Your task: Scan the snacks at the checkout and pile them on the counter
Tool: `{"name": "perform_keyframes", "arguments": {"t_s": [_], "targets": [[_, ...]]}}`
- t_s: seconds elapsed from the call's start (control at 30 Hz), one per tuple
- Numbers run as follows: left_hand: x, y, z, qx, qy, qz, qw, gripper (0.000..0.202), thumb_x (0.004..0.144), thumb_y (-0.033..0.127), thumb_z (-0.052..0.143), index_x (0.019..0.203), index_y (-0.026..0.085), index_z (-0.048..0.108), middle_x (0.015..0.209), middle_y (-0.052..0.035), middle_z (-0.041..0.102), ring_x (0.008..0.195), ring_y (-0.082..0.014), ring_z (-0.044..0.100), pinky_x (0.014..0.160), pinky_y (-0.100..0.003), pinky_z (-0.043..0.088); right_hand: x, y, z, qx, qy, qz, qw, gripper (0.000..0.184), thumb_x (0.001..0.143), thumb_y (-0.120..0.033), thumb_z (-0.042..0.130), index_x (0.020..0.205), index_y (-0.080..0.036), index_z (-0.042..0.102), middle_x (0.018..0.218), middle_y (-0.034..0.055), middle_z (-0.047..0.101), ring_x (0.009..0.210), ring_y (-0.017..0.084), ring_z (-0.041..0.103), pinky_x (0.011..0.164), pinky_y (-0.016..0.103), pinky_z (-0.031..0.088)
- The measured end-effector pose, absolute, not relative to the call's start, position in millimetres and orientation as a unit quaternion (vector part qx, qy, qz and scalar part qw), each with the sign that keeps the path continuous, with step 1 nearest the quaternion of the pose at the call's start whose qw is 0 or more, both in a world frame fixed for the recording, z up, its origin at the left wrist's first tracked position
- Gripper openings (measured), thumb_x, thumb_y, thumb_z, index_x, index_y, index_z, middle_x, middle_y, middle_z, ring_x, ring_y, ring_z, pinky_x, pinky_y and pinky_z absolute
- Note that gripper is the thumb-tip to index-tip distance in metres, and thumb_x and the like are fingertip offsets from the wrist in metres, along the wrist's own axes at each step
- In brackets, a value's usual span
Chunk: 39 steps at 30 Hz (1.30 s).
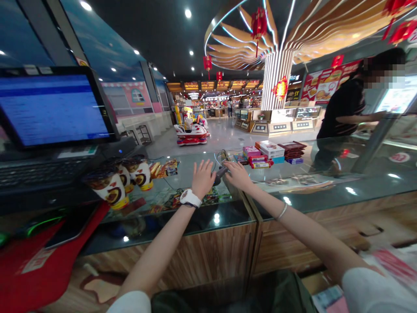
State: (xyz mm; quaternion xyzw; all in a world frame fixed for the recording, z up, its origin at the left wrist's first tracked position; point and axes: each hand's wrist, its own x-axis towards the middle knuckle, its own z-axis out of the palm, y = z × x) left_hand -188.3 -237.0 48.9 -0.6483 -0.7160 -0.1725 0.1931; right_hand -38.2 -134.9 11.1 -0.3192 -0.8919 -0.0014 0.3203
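Observation:
My left hand (202, 178), with a white watch (190, 198) on the wrist, is stretched forward over the glass counter (172, 182), fingers spread. My right hand (238, 175), a bracelet on its wrist, reaches forward too, fingers extended. Between them is a small dark grey device (220, 173) with a cable; its exact kind is hard to make out. My left thumb and right fingertips are close to it, and I cannot tell whether they touch it. Neither hand grips anything visible. Colourful packets (208, 198) show through the glass below my left hand.
Several patterned cups (141, 174) and snack packets (166, 168) stand left, near a monitor (55, 108) and keyboard. A phone (73, 224) lies on red material. Boxes (271, 149) and brown packets (293, 151) are stacked right. Another person (342, 108) stands at the far right.

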Motion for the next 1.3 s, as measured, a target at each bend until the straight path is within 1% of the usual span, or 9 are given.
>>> {"name": "perform_keyframes", "arguments": {"t_s": [0.2, 0.33, 0.43, 0.57, 0.73, 0.87, 1.0, 1.1, 1.3], "targets": [[-251.2, -263.4, 44.0, -0.598, -0.753, -0.163, 0.221, 0.046, 0.097, 0.028, 0.038, 0.139, 0.018, 0.053, 0.15, -0.0101, 0.052, 0.144, -0.0254, 0.041, 0.124, -0.049, 0.023, -88.9, -174.4, 21.8, -0.222, -0.912, 0.012, 0.344, 0.047, 0.09, -0.016, 0.044, 0.137, -0.011, 0.054, 0.144, 0.0153, 0.054, 0.134, 0.023, 0.049, 0.119, 0.043, 0.032], [-278.0, -276.0, 39.3, -0.568, -0.776, -0.147, 0.232, 0.045, 0.095, 0.027, 0.041, 0.137, 0.017, 0.054, 0.15, -0.0111, 0.051, 0.143, -0.0261, 0.041, 0.124, -0.048, 0.024, -125.8, -192.7, 19.1, -0.152, -0.928, 0.011, 0.34, 0.051, 0.088, -0.01, 0.043, 0.138, -0.006, 0.05, 0.145, 0.0184, 0.051, 0.138, 0.023, 0.043, 0.119, 0.038, 0.033], [-290.8, -284.3, 34.7, -0.557, -0.786, -0.137, 0.229, 0.046, 0.094, 0.026, 0.042, 0.138, 0.016, 0.053, 0.152, -0.011, 0.049, 0.143, -0.0256, 0.041, 0.124, -0.046, 0.024, -154.8, -196.8, 10.5, -0.123, -0.938, 0.023, 0.323, 0.055, 0.085, -0.009, 0.043, 0.139, -0.005, 0.049, 0.146, 0.0193, 0.049, 0.139, 0.024, 0.042, 0.12, 0.04, 0.033], [-303.9, -285.6, 29.3, -0.534, -0.809, -0.121, 0.214, 0.05, 0.091, 0.024, 0.046, 0.14, 0.014, 0.051, 0.153, -0.0143, 0.047, 0.145, -0.0276, 0.038, 0.124, -0.047, 0.024, -192.2, -191.1, -0.4, -0.119, -0.951, 0.009, 0.284, 0.063, 0.081, -0.007, 0.043, 0.143, -0.006, 0.045, 0.147, 0.0187, 0.049, 0.142, 0.026, 0.04, 0.122, 0.045, 0.031], [-319.2, -272.3, 25.3, -0.522, -0.823, -0.094, 0.202, 0.052, 0.09, 0.019, 0.044, 0.141, 0.011, 0.05, 0.155, -0.0161, 0.044, 0.147, -0.0284, 0.035, 0.124, -0.048, 0.023, -229.1, -176.7, -8.0, -0.15, -0.957, -0.025, 0.246, 0.069, 0.078, -0.004, 0.044, 0.147, 0.001, 0.039, 0.153, 0.0236, 0.042, 0.146, 0.028, 0.034, 0.124, 0.045, 0.026], [-332.3, -260.1, 20.8, -0.501, -0.837, -0.088, 0.2, 0.053, 0.091, 0.017, 0.042, 0.144, 0.008, 0.047, 0.156, -0.0153, 0.042, 0.147, -0.0282, 0.035, 0.123, -0.045, 0.024, -252.8, -166.4, -11.1, -0.187, -0.958, -0.013, 0.217, 0.07, 0.079, -0.003, 0.044, 0.149, 0.001, 0.036, 0.155, 0.0234, 0.04, 0.148, 0.027, 0.03, 0.121, 0.046, 0.03], [-346.5, -253.4, 12.9, -0.495, -0.84, -0.107, 0.194, 0.059, 0.091, 0.016, 0.042, 0.149, 0.011, 0.042, 0.16, -0.0155, 0.036, 0.148, -0.0283, 0.033, 0.123, -0.049, 0.024, -272.6, -161.2, -12.8, -0.234, -0.948, 0.009, 0.213, 0.072, 0.08, -0.002, 0.044, 0.151, -0.006, 0.035, 0.159, 0.0201, 0.035, 0.147, 0.026, 0.032, 0.114, 0.043, 0.04], [-356.6, -252.6, 4.6, -0.497, -0.838, -0.118, 0.191, 0.063, 0.089, 0.016, 0.044, 0.152, 0.015, 0.038, 0.159, -0.0144, 0.037, 0.149, -0.029, 0.033, 0.123, -0.052, 0.024, -284.1, -159.5, -15.1, -0.258, -0.941, 0.016, 0.217, 0.073, 0.081, -0.003, 0.045, 0.153, -0.01, 0.033, 0.161, 0.0176, 0.032, 0.147, 0.028, 0.034, 0.109, 0.043, 0.045], [-367.2, -249.9, -9.1, -0.503, -0.841, -0.11, 0.167, 0.065, 0.09, 0.017, 0.042, 0.155, 0.017, 0.034, 0.161, -0.0113, 0.035, 0.149, -0.0292, 0.033, 0.123, -0.052, 0.026, -295.7, -153.7, -22.8, -0.258, -0.94, 0.033, 0.223, 0.074, 0.083, -0.007, 0.045, 0.155, -0.016, 0.033, 0.162, 0.012, 0.033, 0.147, 0.029, 0.034, 0.109, 0.044, 0.044]]}}
